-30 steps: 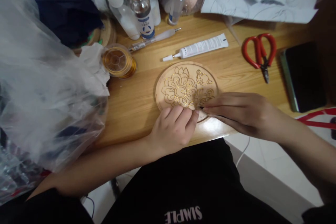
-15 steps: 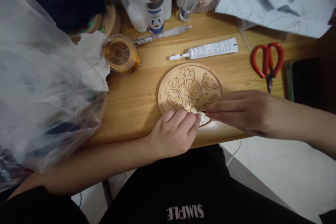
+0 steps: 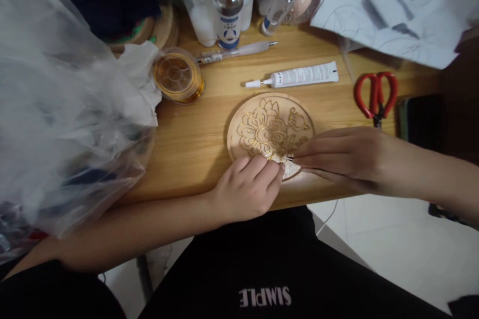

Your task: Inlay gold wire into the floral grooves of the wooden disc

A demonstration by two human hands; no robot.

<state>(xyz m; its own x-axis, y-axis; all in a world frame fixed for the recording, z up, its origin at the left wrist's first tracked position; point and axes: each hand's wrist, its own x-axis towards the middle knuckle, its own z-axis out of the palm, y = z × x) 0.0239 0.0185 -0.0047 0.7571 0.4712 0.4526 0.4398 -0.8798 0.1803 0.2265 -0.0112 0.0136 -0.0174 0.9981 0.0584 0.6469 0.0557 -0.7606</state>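
A round wooden board [image 3: 239, 124] lies flat near the table's front edge, with a flower pattern outlined in gold wire and a pale patch at its lower right. My left hand [image 3: 252, 184] rests on the lower rim, fingers curled against the board; whether a bit of wire is pinched there I cannot tell. Over the board's right side, my right hand [image 3: 344, 157] is closed, somewhat blurred, around what look like tweezers [image 3: 289, 158]. Only their thin dark tips show, touching or just above the pattern beside my left fingertips.
Behind the board lie a white glue tube [image 3: 305, 76] and a pen [image 3: 247, 50]. A gold wire spool [image 3: 178, 77] is at left, beside a big plastic bag [image 3: 75, 109]. Red-handled cutters [image 3: 376, 97] and a dark phone [image 3: 421, 119] lie right. Bottles [image 3: 228, 10] and drawn sheets [image 3: 392, 5] stand behind.
The view has shifted slightly. My right hand has tilted a little, and more of the pale patch shows beside its fingertips. My left hand stays on the rim.
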